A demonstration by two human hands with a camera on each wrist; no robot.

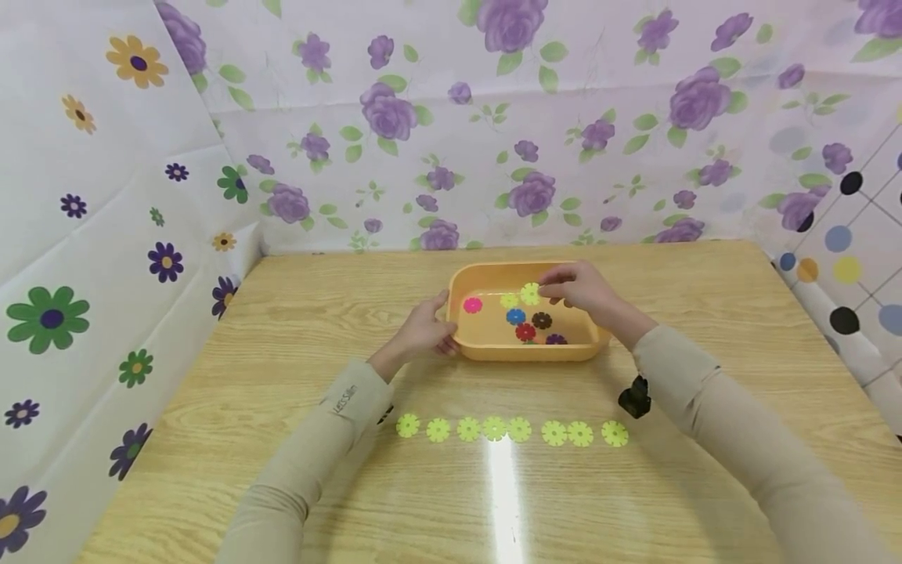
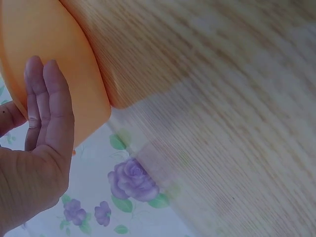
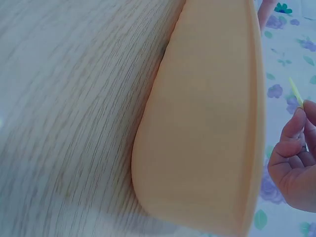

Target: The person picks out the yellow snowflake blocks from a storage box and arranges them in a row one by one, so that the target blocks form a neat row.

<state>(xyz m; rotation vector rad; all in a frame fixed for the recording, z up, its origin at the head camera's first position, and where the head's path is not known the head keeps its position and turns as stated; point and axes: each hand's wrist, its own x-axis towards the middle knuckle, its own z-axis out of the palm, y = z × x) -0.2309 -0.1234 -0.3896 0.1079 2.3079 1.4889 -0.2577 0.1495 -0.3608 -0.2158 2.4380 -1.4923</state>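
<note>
An orange plastic basin [image 1: 528, 354] stands on the table, with several small flower-shaped discs inside. My left hand [image 1: 423, 327] grips the basin's left end; in the left wrist view its fingers lie along the outer wall [image 2: 91, 94], the thumb at the rim. Over the basin's right half, my right hand [image 1: 581, 291] pinches a yellow flower disc [image 1: 530, 294]. Seen edge-on in the right wrist view, that disc [image 3: 295, 90] sticks up from between thumb and fingertip. In the basin lie a pink disc [image 1: 473, 305], a blue disc [image 1: 516, 316], a red disc [image 1: 524, 332] and a brown disc [image 1: 542, 320].
Several yellow flower discs [image 1: 494, 428] form a row across the table [image 1: 317, 313], nearer to me than the basin. Black objects show by both wrists, one by the right sleeve [image 1: 636, 398]. Behind the table hangs a flowered cloth [image 1: 387, 180].
</note>
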